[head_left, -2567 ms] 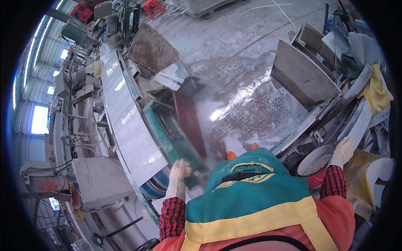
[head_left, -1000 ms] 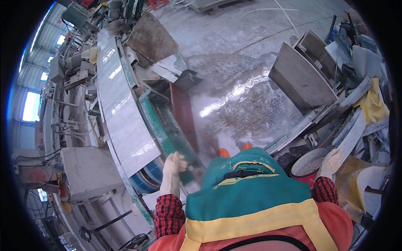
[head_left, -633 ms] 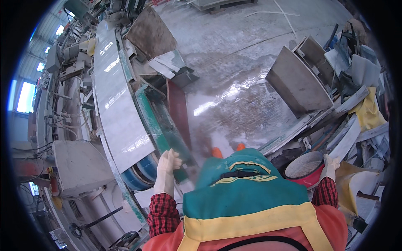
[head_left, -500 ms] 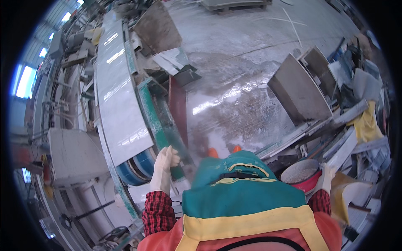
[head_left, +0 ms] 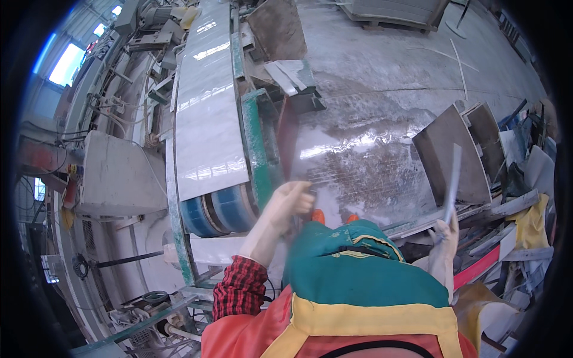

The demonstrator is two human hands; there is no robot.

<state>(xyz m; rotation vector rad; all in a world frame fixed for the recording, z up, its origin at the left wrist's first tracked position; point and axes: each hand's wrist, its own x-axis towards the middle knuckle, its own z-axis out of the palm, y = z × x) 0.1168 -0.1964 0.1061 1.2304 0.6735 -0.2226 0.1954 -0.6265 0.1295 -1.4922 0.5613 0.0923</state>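
My right hand (head_left: pixel 444 241), in a pale glove, is closed around the lower end of a long, thin, light grey strip (head_left: pixel 455 176). The strip points up and away from me, slightly smeared by motion; its kind is unclear. My left hand (head_left: pixel 285 206), also gloved, is curled into a fist to the right of the blue rollers (head_left: pixel 227 209); its palm side is hidden, so I cannot see whether anything is in it. A glossy white slab (head_left: pixel 209 143) lies along the conveyor line, its near end at the rollers. The green frame beam (head_left: pixel 256 152) runs between slab and floor.
Brown-grey panels (head_left: pixel 447 149) lean at the right. Beyond them lies a heap of scrap boards with a yellow cloth (head_left: pixel 531 224). A red edge (head_left: pixel 477 267) shows beside my right forearm. The floor (head_left: pixel 364 161) is wet and shiny. Machinery with cables stands at left.
My right hand has left the red basin's rim and come up with the grey strip in it. My left fist has moved right and away from me. The view has shifted.
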